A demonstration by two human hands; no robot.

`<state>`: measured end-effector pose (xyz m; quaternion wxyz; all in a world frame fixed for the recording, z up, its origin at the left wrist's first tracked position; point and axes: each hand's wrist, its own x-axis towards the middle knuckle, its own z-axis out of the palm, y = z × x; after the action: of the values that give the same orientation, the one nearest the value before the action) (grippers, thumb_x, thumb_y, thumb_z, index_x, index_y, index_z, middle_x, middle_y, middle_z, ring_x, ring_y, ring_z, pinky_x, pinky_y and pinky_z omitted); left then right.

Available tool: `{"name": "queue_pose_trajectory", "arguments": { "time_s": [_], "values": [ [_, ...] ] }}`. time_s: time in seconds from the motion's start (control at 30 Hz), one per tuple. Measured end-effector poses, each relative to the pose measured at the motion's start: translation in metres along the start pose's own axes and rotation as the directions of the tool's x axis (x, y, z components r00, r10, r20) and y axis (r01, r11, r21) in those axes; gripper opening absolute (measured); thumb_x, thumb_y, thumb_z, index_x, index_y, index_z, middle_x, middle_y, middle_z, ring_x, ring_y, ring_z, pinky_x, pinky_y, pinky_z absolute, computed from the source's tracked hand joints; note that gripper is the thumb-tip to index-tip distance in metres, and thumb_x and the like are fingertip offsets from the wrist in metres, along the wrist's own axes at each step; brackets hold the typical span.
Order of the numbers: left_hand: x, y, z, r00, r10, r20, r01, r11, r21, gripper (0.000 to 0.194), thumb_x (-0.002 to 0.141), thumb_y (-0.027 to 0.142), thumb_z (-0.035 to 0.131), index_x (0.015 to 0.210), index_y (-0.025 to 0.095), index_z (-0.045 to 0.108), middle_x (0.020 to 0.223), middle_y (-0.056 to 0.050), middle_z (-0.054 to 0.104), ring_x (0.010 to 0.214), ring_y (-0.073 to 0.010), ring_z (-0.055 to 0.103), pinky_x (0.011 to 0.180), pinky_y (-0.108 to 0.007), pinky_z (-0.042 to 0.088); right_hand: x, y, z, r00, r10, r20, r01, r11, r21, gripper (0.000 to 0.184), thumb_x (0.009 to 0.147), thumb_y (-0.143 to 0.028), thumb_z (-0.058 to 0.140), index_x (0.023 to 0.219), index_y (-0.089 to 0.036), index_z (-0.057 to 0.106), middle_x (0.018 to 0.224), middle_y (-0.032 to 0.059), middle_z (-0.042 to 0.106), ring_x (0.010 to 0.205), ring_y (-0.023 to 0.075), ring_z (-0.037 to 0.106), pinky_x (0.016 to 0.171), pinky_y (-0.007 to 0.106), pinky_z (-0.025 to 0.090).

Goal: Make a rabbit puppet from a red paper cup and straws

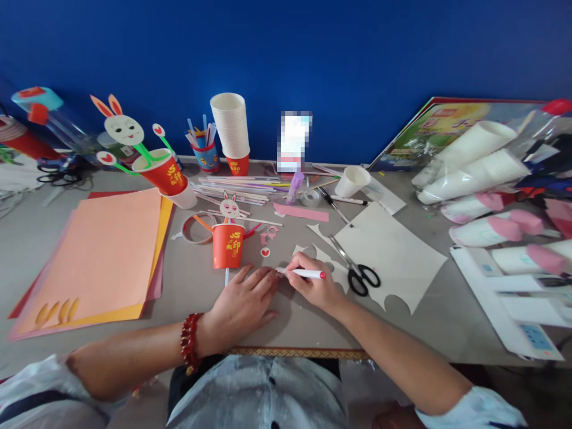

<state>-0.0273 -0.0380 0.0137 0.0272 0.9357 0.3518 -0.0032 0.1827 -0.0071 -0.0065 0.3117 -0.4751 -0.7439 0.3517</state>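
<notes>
My right hand (319, 292) is closed in a writing grip on a white marker (308, 273), its red end pointing to the right and its tip by my left fingertips. My left hand (243, 298) lies palm down on the tabletop (295, 328), fingers straight and close together, thumb a little apart; I cannot tell whether they pin anything. A small whitish piece shows at the marker's tip, between my hands, too small to make out. The marker slants only slightly, almost level with the tabletop. Just above lies a white paper disc (265, 252) with a red heart, near the red paper cup (227, 247) topped by a rabbit face (229, 208). My forearms angle inward from both sides, the left wearing a red beaded bracelet (189, 342). Black-handled scissors (354, 267) rest right of my right hand.
</notes>
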Motion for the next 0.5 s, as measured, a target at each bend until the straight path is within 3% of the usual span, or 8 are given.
{"name": "queue_pose_trajectory", "arguments": {
  "time_s": [0.5],
  "values": [
    [-0.0025, 0.0, 0.0, 1.0, 0.018, 0.007, -0.018, 1.0, 0.01, 0.058, 0.095, 0.051, 0.05, 0.138, 0.013, 0.05, 0.141, -0.011, 0.056, 0.132, -0.0267, 0.046, 0.11, -0.046, 0.032, -0.0002, 0.0026, 0.0006, 1.0, -0.022, -0.006, 0.022, 1.0, -0.003, 0.013, 0.087, -0.027, 0.052, 0.075, -0.023, 0.053, 0.063, -0.0026, 0.057, 0.056, 0.0133, 0.052, 0.054, 0.024, 0.036]
  ]
}}
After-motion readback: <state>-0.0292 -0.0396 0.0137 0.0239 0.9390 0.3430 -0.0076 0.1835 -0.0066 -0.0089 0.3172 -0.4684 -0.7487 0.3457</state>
